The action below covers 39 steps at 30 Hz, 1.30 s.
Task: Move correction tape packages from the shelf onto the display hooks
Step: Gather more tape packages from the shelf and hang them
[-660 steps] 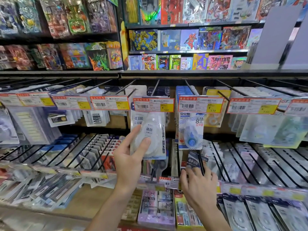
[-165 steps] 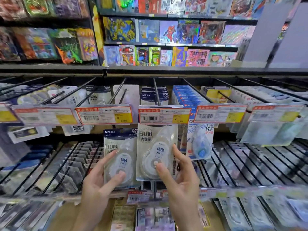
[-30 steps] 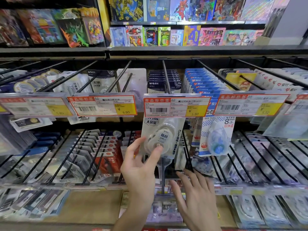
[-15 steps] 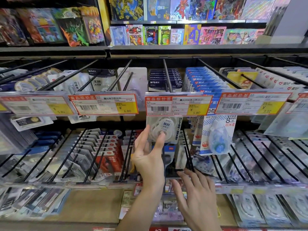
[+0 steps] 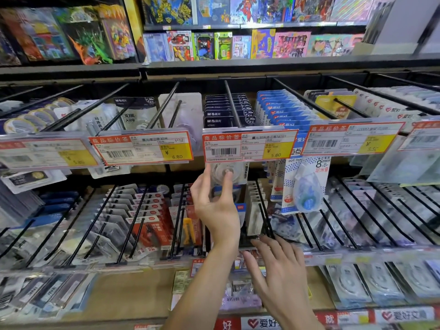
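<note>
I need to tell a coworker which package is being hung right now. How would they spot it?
Find the price tag reading 5.80 on the upper hook row. Just beneath it, the left hand pinches a clear correction tape package. Unlike the blue-dotted 8mm package beside it, its tape wheel is white.

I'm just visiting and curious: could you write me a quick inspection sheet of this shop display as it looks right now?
Surface: wire display hooks in rows, above a wooden shelf.
Job's things: one correction tape package held up just under the middle price tag; dark-topped packages already hang on that hook.
Clutter: blue-and-white dot tape pack, other stationery on neighbouring hooks.
Grips: left hand pinches the package; right hand spread open lower down, holding nothing.
Cables: nothing seen.
Surroundings: toy boxes on the shelves above.
</note>
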Tool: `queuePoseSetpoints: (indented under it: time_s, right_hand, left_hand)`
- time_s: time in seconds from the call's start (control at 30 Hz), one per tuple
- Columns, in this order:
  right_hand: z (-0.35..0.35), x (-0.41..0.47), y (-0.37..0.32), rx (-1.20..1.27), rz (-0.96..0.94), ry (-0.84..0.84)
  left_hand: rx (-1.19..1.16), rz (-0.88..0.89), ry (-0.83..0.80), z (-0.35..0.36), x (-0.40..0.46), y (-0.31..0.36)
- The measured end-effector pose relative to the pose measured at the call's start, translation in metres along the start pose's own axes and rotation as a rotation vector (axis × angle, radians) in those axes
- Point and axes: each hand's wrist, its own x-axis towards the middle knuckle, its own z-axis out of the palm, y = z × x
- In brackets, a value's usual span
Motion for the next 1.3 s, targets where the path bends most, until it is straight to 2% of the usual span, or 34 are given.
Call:
queuePoseSetpoints:
  time_s: [0.23, 0.43, 0.5, 0.57, 0.77, 0.87, 0.97, 1.07, 1.13, 1.3]
  right_hand:
    - [-0.002, 0.000, -0.002, -0.029, 0.007, -0.029]
    - [-0.005, 0.001, -0.003, -0.047, -0.015, 0.008]
    - [-0.007, 0.001, -0.004, -0.059, -0.013, -0.008]
    - [-0.009, 0.001, -0.004, -0.074, -0.010, -0.038]
    - [-0.021, 0.003, -0.008, -0.092, -0.005, -0.165]
    - [-0.031, 0.002, -0.005, -0.098, -0.065, -0.200]
    - [-0.048, -0.001, 0.004, -0.058, -0.148, -0.191]
    - [-0.077, -0.014, 0.026, 0.011, -0.207, -0.168]
    - [-0.099, -0.027, 0.054, 0.021, -0.214, -0.175]
    - [-0.152, -0.076, 0.141, -0.001, -0.086, -0.236]
  left_hand:
    - [0.113, 0.085, 0.016, 0.003, 0.013, -0.012]
    - [0.232, 0.126, -0.048, -0.005, 0.012, -0.019]
    - [0.279, 0.055, -0.126, -0.014, 0.009, -0.018]
    - [0.430, 0.050, -0.230, -0.029, 0.007, -0.012]
    - [1.098, 0.279, -0.613, -0.091, -0.007, 0.022]
    - [1.405, 0.296, -0.824, -0.102, -0.020, 0.041]
    - [1.631, 0.314, -0.913, -0.096, -0.039, 0.063]
    - [1.653, 0.329, -0.973, -0.080, -0.070, 0.080]
    - [1.661, 0.403, -1.002, -0.064, -0.101, 0.085]
    - [1.686, 0.519, -1.205, -0.010, -0.196, 0.060]
